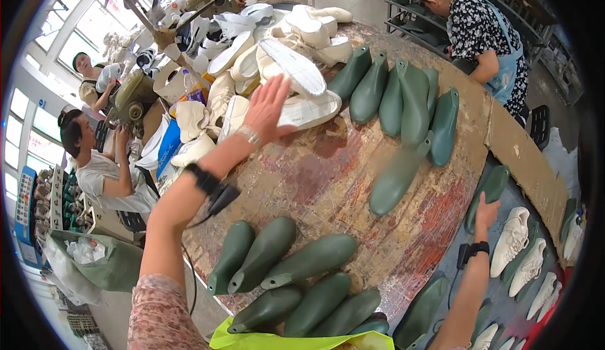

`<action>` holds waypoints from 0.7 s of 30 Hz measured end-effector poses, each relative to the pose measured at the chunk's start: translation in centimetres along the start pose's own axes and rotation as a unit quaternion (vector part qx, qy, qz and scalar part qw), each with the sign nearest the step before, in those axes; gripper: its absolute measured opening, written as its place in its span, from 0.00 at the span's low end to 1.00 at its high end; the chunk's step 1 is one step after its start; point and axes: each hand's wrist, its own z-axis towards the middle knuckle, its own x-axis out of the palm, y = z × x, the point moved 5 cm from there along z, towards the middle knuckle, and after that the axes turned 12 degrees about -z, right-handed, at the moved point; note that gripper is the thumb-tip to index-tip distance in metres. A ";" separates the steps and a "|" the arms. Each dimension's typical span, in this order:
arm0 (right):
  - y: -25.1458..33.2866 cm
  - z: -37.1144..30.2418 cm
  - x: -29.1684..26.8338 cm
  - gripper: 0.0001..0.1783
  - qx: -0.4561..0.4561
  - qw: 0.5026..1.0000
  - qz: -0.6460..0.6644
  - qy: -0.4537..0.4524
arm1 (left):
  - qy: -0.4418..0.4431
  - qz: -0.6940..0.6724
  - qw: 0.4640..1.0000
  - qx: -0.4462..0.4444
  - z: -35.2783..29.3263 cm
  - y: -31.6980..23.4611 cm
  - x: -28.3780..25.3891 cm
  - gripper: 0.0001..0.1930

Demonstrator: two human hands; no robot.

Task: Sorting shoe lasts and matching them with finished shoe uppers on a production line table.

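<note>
My left hand (270,107) reaches over the far left of the table, fingers stretched out and nothing gripped. It lies against or just above a white shoe upper (309,110); contact is unclear. Beside it a pale sole (293,66) shows on the pile of white shoes. At the right, below the table's edge, my right hand (485,212) is closed round a dark green shoe last (495,183). One last (397,183), partly blurred, lies alone on the table, near a row of several green lasts (413,101). Several more lasts (312,262) lie at the near edge.
The worn wooden table (277,186) has a cardboard strip (523,161) at its right. Beyond it, a lower surface carries white shoes (509,240) and lasts. A co-worker in an apron (504,66) is at the far right; other people work near sewing machines (135,95) at the left.
</note>
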 end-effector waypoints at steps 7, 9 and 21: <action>-0.2 0.7 2.6 0.39 -0.207 0.977 0.014 0.043 | 0.079 0.212 0.971 0.080 8.8 2.4 4.2 0.35; -2.9 2.6 2.2 0.37 -0.264 0.960 0.010 0.089 | 0.084 0.209 0.967 0.118 9.3 -0.3 4.8 0.29; 3.5 -35.4 -24.0 0.39 -0.397 0.735 0.360 0.415 | 0.556 -0.167 0.761 0.288 -9.2 -26.4 -3.4 0.25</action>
